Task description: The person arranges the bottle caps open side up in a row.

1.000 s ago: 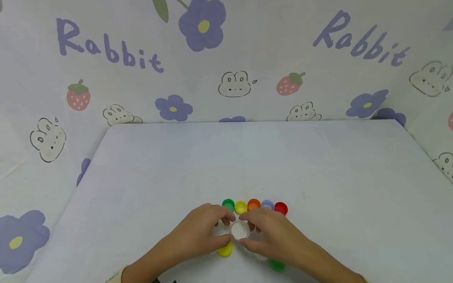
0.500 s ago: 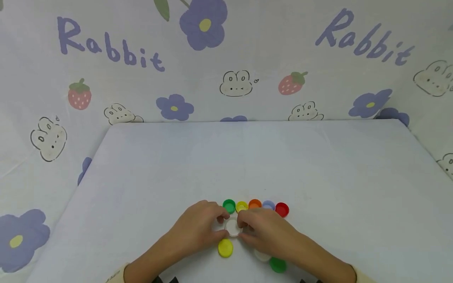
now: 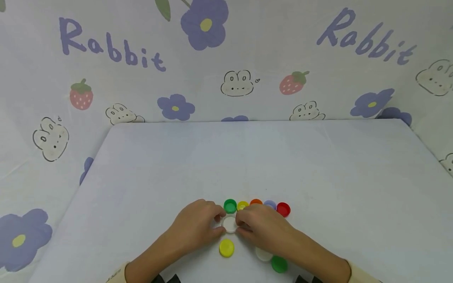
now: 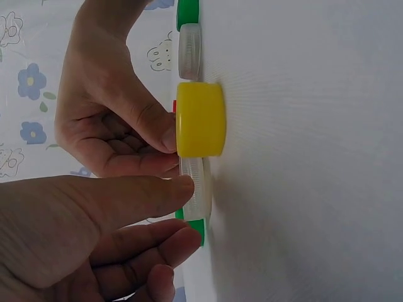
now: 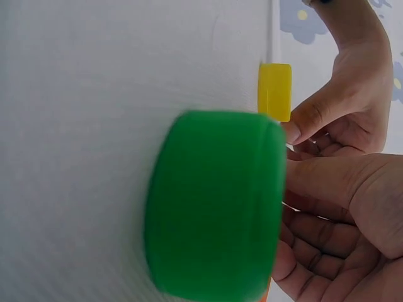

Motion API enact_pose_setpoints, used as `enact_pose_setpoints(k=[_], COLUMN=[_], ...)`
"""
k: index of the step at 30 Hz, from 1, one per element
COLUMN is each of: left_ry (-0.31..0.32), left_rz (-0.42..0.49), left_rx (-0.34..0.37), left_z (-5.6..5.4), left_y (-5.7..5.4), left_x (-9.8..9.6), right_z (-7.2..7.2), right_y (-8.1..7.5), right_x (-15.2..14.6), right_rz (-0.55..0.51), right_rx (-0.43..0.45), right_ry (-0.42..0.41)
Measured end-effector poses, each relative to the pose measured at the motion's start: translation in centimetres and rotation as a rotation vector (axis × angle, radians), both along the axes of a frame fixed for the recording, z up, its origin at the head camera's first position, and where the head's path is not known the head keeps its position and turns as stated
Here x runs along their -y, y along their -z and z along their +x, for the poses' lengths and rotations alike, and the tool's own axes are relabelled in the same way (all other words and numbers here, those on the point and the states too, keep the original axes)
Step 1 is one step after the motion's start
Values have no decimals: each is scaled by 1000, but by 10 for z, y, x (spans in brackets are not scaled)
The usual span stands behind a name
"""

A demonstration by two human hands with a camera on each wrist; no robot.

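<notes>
My left hand (image 3: 199, 222) was farthest left, its thumb and fingers curved round the left side of the white cap (image 3: 230, 224), pinching it. It had shifted slightly left, and the lone yellow cap (image 3: 226, 248), below it and untouched on the desk (image 3: 141, 177), showed whole. The white cap itself had slid left and a little away from me, so that it lay on the near side of the far green cap (image 3: 230, 206), at the row's left end. To me that meant the cap was close to lined up there. Next in the row came the small yellow cap (image 3: 242, 204), the orange cap (image 3: 256, 201) and the lilac cap (image 3: 270, 204), each partly behind my right hand (image 3: 263, 226). That hand had come left too; its thumb and forefinger, more spread a second earlier, had drawn in to pinch the cap's right edge. The spare white cap (image 3: 263, 255) lay half under my forearm, the near green cap (image 3: 279, 264) just beside it, neither visibly moved. The red cap (image 3: 283, 209) ended the row.
</notes>
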State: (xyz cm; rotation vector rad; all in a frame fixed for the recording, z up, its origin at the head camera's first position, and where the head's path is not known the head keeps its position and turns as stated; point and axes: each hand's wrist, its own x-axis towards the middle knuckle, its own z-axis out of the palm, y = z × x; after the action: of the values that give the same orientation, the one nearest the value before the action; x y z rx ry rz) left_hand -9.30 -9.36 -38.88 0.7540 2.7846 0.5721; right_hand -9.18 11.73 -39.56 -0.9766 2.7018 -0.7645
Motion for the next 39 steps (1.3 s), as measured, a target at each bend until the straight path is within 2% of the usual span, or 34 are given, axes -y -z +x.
enact_pose_setpoints(k=[10, 16, 20, 23, 25, 27, 29, 34, 39], left_ry=[-6, 0, -4, -3, 22, 76, 139, 265, 325], left_rz=[-29, -41, -63, -44, -17, 14, 7, -97, -189], left_rx=[-40, -68, -73, -87, -90, -102, -100, -182, -252], left_z=[1, 2, 4, 8, 11, 16, 22, 32, 34], left_y=[1, 2, -1, -6, -10, -11, -12, -5, 1], left_x=[0, 0, -1, -3, -7, -13, -21, -40, -55], right_z=[-1, 1, 5, 10, 13, 16, 19, 28, 34], right_y=[0, 1, 0, -2, -4, -7, -9, -10, -9], right_x=[0, -6, -13, -23, -30, -36, -41, -51, -53], right_rz=[20, -11, 8, 40, 53, 69, 86, 128, 225], right_rx=[20, -8, -25, -46, -62, -66, -50, -47, -43], right_ry=[7, -17, -6, 8, 15, 19, 24, -7, -44])
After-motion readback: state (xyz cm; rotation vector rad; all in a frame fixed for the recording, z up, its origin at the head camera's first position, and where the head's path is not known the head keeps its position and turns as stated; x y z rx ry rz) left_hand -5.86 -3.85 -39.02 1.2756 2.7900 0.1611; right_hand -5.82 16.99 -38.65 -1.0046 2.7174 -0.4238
